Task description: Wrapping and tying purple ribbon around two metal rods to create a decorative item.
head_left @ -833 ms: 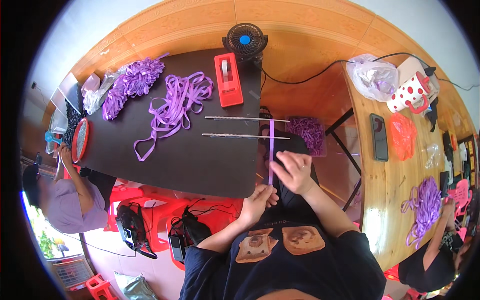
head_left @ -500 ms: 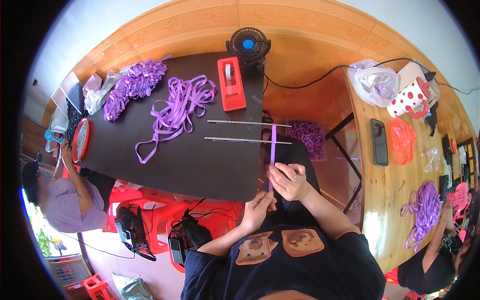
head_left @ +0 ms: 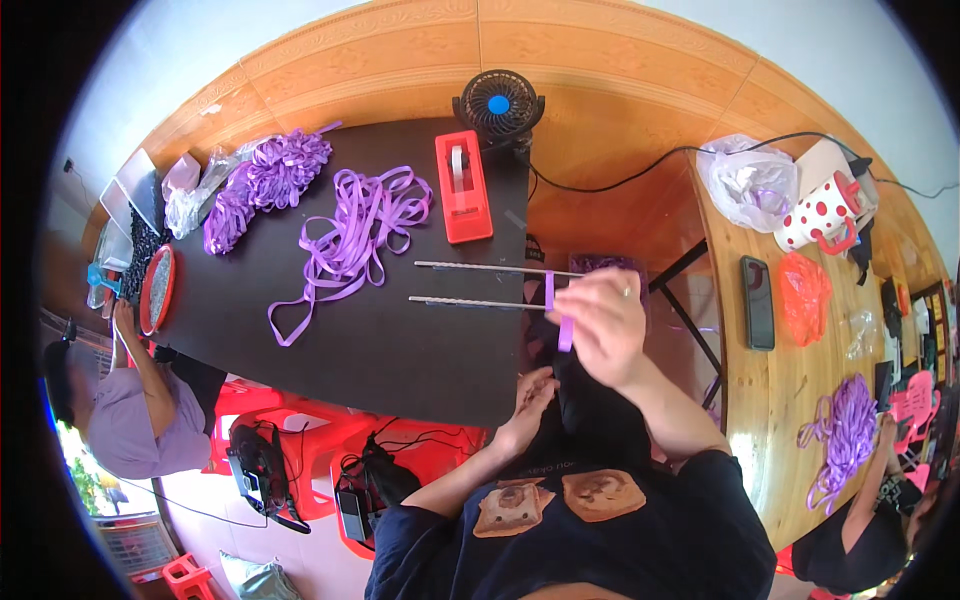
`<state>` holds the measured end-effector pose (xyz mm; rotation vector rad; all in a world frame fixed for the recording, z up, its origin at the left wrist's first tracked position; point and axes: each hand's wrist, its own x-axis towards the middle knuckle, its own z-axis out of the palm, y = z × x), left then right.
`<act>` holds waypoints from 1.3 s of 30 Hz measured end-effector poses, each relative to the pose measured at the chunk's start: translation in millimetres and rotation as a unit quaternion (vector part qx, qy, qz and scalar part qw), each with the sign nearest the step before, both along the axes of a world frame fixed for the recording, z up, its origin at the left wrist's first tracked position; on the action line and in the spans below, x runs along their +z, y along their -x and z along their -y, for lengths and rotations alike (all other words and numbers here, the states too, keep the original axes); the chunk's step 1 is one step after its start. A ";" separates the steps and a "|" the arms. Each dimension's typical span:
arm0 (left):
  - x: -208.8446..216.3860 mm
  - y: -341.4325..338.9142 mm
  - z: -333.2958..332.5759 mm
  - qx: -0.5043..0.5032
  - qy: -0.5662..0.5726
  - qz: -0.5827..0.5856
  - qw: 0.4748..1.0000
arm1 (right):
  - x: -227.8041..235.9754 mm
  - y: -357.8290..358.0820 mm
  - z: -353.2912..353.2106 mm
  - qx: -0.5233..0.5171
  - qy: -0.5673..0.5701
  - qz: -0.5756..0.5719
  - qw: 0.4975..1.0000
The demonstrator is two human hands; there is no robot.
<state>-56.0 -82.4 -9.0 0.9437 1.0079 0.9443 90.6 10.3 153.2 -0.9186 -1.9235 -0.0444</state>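
Two thin metal rods [head_left: 470,301] lie side by side on the dark table, with their right ends jutting past its edge. A purple ribbon [head_left: 549,290] hangs across both rods near those ends. My right hand [head_left: 605,325], slightly blurred, is raised at the rods' tips with its fingers closed on the ribbon; a short purple length shows below the fingers. My left hand [head_left: 530,405] is lower, by the table's near right corner, apart from the ribbon. Its fingers are loosely bent and apart, and nothing shows in them.
On the dark table [head_left: 400,370] are a loose purple ribbon pile [head_left: 355,230], a second bundle [head_left: 270,180], a red tape dispenser [head_left: 464,200] and a black fan [head_left: 498,105]. A wooden table [head_left: 745,400] holds a phone [head_left: 758,303] and dotted tumbler [head_left: 818,215]. Other people sit at both sides.
My right hand has moved up and right to the rod ends, bringing the ribbon's lower part up with it. My left hand has let go of the ribbon and loosened its fingers.
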 end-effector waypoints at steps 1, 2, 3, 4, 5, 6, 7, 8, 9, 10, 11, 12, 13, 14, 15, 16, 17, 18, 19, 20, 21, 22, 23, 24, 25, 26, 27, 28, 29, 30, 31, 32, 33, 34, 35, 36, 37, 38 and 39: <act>0.9 -3.9 -7.7 -0.007 0.013 -0.023 1.000 | 4.5 -4.0 -14.1 0.008 0.016 -0.020 1.000; 2.1 -10.1 -15.2 -0.007 0.013 -0.023 1.000 | 3.5 -6.5 -30.0 0.018 0.042 -0.056 0.997; 3.3 -17.4 -22.4 0.021 -0.030 -0.012 0.999 | -3.6 -11.3 -47.0 0.048 0.083 -0.083 0.992; 4.3 -23.8 -29.1 0.048 -0.072 -0.001 0.996 | -12.1 -15.8 -62.5 0.079 0.123 -0.110 0.983; 3.5 -28.8 -36.2 0.050 -0.072 -0.001 0.996 | -16.9 -14.9 -74.7 0.109 0.188 -0.173 0.961; 1.9 -33.4 -43.2 0.068 -0.083 0.005 0.994 | -21.3 -14.2 -81.8 0.123 0.254 -0.225 0.933; 0.7 -37.3 -50.3 0.085 -0.093 0.011 0.992 | -26.3 -14.4 -88.6 0.136 0.318 -0.274 0.897; 4.6 -40.7 -57.8 0.085 -0.091 0.012 0.992 | -34.7 -18.0 -96.7 0.153 0.358 -0.277 0.878; 8.5 -43.9 -64.3 0.102 -0.094 0.024 0.990 | -43.9 -19.8 -102.4 0.152 0.361 -0.277 0.878; 12.7 -47.4 -70.5 0.118 -0.097 0.036 0.988 | -53.1 -21.8 -106.1 0.155 0.398 -0.305 0.851; 24.8 -49.7 -75.2 0.144 -0.089 0.036 0.985 | -58.0 -21.3 -107.3 0.163 0.433 -0.331 0.822; 24.5 -52.0 -80.8 0.146 -0.088 0.035 0.985 | -61.3 -21.3 -107.1 0.147 0.471 -0.352 0.796; 23.9 -54.1 -85.5 0.168 -0.121 0.065 0.976 | -65.0 -22.4 -107.8 0.149 0.472 -0.352 0.795; 22.6 -56.0 -90.7 0.188 -0.150 0.096 0.966 | -70.4 -23.7 -109.1 0.134 0.519 -0.347 0.770; 21.9 -60.3 -97.6 0.212 -0.174 0.098 0.957 | -74.9 -24.2 -109.6 0.119 0.563 -0.342 0.743; 21.9 -61.8 -101.5 0.212 -0.172 0.097 0.957 | -78.8 -22.6 -109.0 0.125 0.582 -0.359 0.719; 28.0 -63.9 -105.6 0.225 -0.176 0.101 0.953 | -82.3 -21.4 -107.6 0.119 0.601 -0.379 0.693; 32.0 -65.6 -109.7 0.238 -0.180 0.105 0.949 | -84.3 -20.3 -105.8 0.113 0.619 -0.399 0.668; 33.0 -66.8 -114.4 0.236 -0.179 0.105 0.949 | -83.9 -21.4 -103.5 0.124 0.637 -0.408 0.642; 34.8 -67.7 -118.4 0.232 -0.170 0.103 0.952 | -86.2 -22.4 -101.1 0.122 0.637 -0.410 0.642; 36.1 -68.5 -120.7 0.227 -0.162 0.100 0.955 | -91.3 -23.4 -98.8 0.116 0.652 -0.436 0.609; 36.4 -69.4 -121.7 0.225 -0.163 0.101 0.955 | -97.4 -24.8 -97.2 0.110 0.666 -0.461 0.576; 34.8 -70.2 -121.5 0.220 -0.151 0.148 0.952 | -107.0 -26.6 -96.0 0.117 0.676 -0.472 0.554; 32.1 -70.4 -120.6 0.216 -0.140 0.194 0.947 | -116.8 -27.2 -94.1 0.118 0.675 -0.472 0.555; 11.7 -67.3 -117.9 0.198 -0.149 0.175 0.953 | -126.3 -27.1 -91.1 0.129 0.675 -0.489 0.537; 14.2 -69.0 -116.7 0.195 -0.151 0.175 0.953 | -132.5 -26.9 -88.0 0.138 0.674 -0.508 0.519; 17.0 -71.3 -116.2 0.220 -0.141 0.159 0.952 | -138.3 -27.1 -84.8 0.162 0.664 -0.510 0.523; 20.0 -73.2 -115.9 0.244 -0.130 0.142 0.950 | -143.6 -28.0 -79.1 0.162 0.661 -0.511 0.525; 11.7 -72.0 -117.5 0.266 -0.153 0.092 0.947 | -140.8 -20.5 -73.2 0.162 0.655 -0.526 0.517; 10.8 -71.9 -119.0 0.266 -0.156 0.092 0.947 | -130.2 -13.6 -68.9 0.160 0.648 -0.543 0.510; 9.9 -71.1 -120.2 0.268 -0.151 0.091 0.947 | -117.9 -9.6 -65.1 0.136 0.666 -0.552 0.483; 10.9 -70.8 -120.2 0.267 -0.146 0.091 0.948 | -118.0 -10.7 -61.2 0.137 0.662 -0.554 0.486; 11.9 -70.2 -119.5 0.258 -0.177 0.077 0.947 | -121.8 -11.8 -56.7 0.120 0.655 -0.557 0.497; 12.8 -68.8 -117.3 0.254 -0.180 0.077 0.947 | -126.2 -13.2 -51.7 0.103 0.648 -0.559 0.507; 17.4 -66.0 -115.1 0.232 -0.132 0.162 0.950 | -126.5 -16.1 -45.3 0.081 0.653 -0.498 0.564; 22.0 -64.6 -112.8 0.208 -0.082 0.245 0.944 | -127.9 -15.9 -36.1 0.082 0.651 -0.500 0.565; 26.7 -68.2 -110.4 0.239 -0.047 0.248 0.938 | -129.3 -15.7 -25.4 0.083 0.525 -0.520 0.669; 27.1 -66.1 -107.6 0.240 -0.050 0.246 0.938 | -125.1 -12.6 -16.6 0.084 0.386 -0.524 0.755; 24.0 -65.3 -104.4 0.238 -0.040 0.256 0.936 | -117.8 -11.0 -8.5 0.084 0.385 -0.525 0.754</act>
